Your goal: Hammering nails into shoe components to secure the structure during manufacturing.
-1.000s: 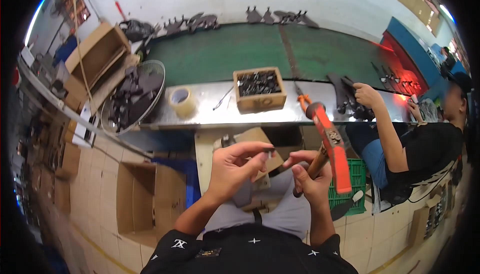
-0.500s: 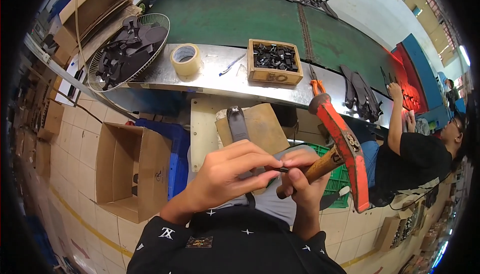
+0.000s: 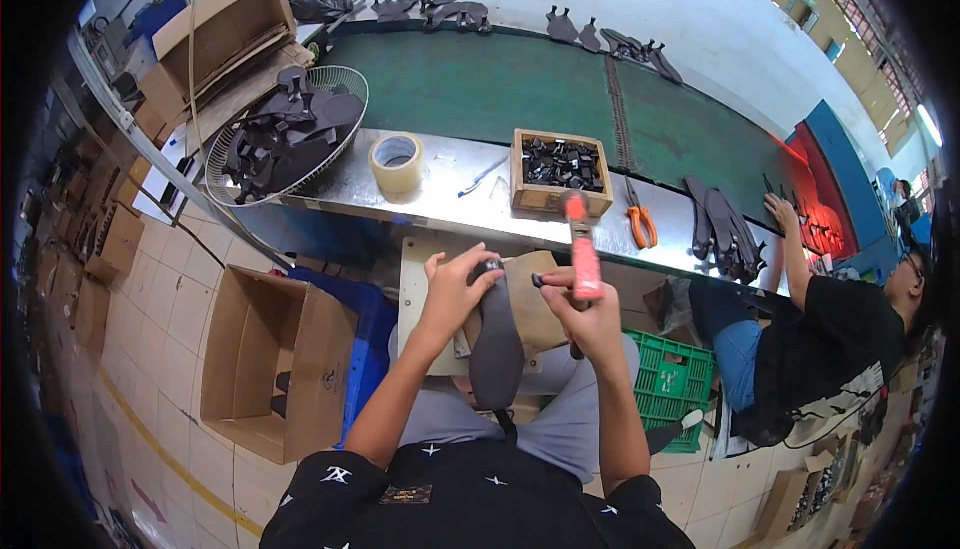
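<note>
A long dark grey shoe sole [image 3: 497, 354] lies over my lap, its heel end resting at the work stand. My left hand [image 3: 452, 294] is closed around that heel end, thumb and fingers on either side of the heel. In my right hand [image 3: 588, 321] is a hammer with a worn red head [image 3: 584, 254], tilted up; most of its handle is hidden by the palm. Between that hand's thumb and forefinger I also pinch a small black piece [image 3: 538, 280], perhaps a heel tip, just right of the sole's heel.
On the metal bench edge are a wooden box [image 3: 562, 199] of small black pieces, orange-handled pliers [image 3: 640, 224], a tape roll [image 3: 397, 164] and more soles [image 3: 722, 234]. A wire basket [image 3: 355, 124] holds soles. A cardboard box [image 3: 325, 379] stands left. A co-worker [image 3: 850, 319] sits right.
My hands have come apart and moved forward. The left has taken hold of the sole's heel end; the right keeps the hammer and the small black piece. The sole now reaches over my lap.
</note>
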Demonstrator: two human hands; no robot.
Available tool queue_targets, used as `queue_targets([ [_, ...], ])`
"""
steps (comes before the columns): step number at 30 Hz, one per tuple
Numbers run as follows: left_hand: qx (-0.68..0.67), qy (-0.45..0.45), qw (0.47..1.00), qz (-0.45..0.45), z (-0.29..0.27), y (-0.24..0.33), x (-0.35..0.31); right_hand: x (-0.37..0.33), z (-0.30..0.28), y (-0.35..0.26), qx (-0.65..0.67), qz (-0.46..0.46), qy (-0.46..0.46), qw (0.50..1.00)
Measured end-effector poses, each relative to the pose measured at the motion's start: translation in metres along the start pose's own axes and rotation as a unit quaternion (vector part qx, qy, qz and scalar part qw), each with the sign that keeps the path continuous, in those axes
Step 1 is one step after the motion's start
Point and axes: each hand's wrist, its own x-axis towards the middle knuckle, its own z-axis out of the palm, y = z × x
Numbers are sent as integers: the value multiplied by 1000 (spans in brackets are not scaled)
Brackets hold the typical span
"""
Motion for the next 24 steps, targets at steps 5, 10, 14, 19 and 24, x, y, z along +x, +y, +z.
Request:
queue_targets([
  [5, -31, 2, 1000, -4, 9, 11, -14, 23, 9, 22, -104, -81, -57, 990],
  [10, -26, -36, 998, -41, 7, 23, -18, 33, 12, 35, -181, -148, -97, 967],
  [14, -49, 6, 999, 14, 13, 6, -20, 31, 12, 30, -207, -188, -112, 954],
  [19, -124, -25, 990, 57, 2, 9, -10, 33, 13, 20, -235, -229, -128, 936],
  [24, -136, -62, 988, -41, -3, 15, -7, 27, 7, 15, -269, -235, -151, 922],
])
